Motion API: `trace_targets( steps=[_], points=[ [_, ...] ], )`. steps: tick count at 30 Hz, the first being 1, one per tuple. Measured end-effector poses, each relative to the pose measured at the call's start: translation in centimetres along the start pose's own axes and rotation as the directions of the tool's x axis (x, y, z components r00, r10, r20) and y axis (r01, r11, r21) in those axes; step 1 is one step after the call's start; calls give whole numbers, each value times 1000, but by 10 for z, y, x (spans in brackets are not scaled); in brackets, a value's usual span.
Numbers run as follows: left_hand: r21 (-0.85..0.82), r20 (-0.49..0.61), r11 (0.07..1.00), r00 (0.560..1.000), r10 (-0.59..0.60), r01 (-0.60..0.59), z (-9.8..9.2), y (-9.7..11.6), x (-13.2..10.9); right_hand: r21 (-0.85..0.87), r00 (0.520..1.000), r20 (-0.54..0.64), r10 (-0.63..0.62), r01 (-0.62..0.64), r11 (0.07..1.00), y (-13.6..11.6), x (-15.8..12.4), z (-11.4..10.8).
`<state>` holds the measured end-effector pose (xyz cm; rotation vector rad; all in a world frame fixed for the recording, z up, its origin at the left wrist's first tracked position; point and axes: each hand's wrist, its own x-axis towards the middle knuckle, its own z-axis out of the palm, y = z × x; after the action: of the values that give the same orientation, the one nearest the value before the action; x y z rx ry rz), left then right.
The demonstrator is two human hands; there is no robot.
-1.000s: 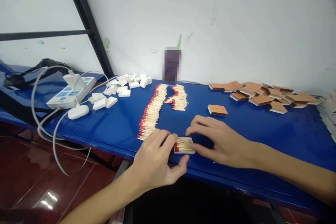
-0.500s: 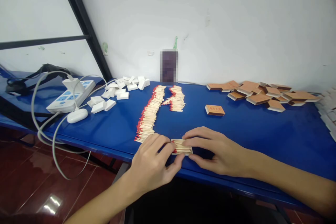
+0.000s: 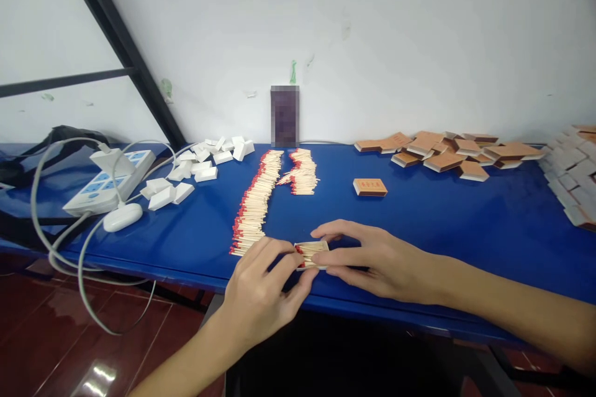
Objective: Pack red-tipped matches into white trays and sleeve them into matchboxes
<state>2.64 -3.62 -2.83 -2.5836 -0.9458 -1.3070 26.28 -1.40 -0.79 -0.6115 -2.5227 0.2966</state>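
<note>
A small white matchbox tray (image 3: pixel 325 246) filled with red-tipped matches (image 3: pixel 308 249) lies near the front edge of the table. My left hand (image 3: pixel 261 279) closes on its left end, thumb at the near side and fingers over the match heads. At the right end, my right hand (image 3: pixel 379 260) has its fingers curved round the tray, one fingertip pressing on the matchsticks. Parts of the tray are hidden by my fingers. Beyond my left hand runs a long row of matches (image 3: pixel 254 208), and a shorter pile of matches (image 3: pixel 303 173) lies beside it.
White tray pieces (image 3: pixel 205 161) lie at the back left, near a power strip (image 3: pixel 109 180) with looping cables. One orange matchbox (image 3: pixel 370 187) rests right of centre on the blue table (image 3: pixel 465 217). Behind it are heaped orange matchbox sleeves (image 3: pixel 442 158); stacked boxes (image 3: pixel 570 167) stand far right.
The whole view has shifted slightly, so most things appear further left. My right index finger has moved further in over the matches; both hands stay at the tray.
</note>
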Motion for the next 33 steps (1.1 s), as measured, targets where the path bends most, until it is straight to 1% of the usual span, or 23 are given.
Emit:
trace_targets(
  steps=[4, 10, 15, 19, 27, 33],
  points=[
    [-1, 9, 1000, 1000, -16, 16, 0, 0, 0, 8, 999, 33, 20, -20, 1000, 0, -1, 0],
    [-15, 18, 1000, 1000, -21, 21, -1, -1, 2, 24, 1000, 1, 25, -25, 999, 2, -1, 3],
    [-45, 36, 999, 999, 9, -7, -1, -2, 2, 30, 998, -58, 13, -11, 999, 3, 0, 5],
    [-68, 66, 998, 998, 14, -10, -1, -3, 1, 29, 998, -52, 22, -20, 999, 4, 0, 5],
    [-68, 62, 998, 998, 13, -9, -2, -3, 1, 29, 999, -19, 31, -31, 999, 2, 0, 3],
    [-53, 37, 998, 999, 29, -27, -1, -2, 2, 9, 998, -54, 17, -17, 1000, 2, 0, 5]
  ],
)
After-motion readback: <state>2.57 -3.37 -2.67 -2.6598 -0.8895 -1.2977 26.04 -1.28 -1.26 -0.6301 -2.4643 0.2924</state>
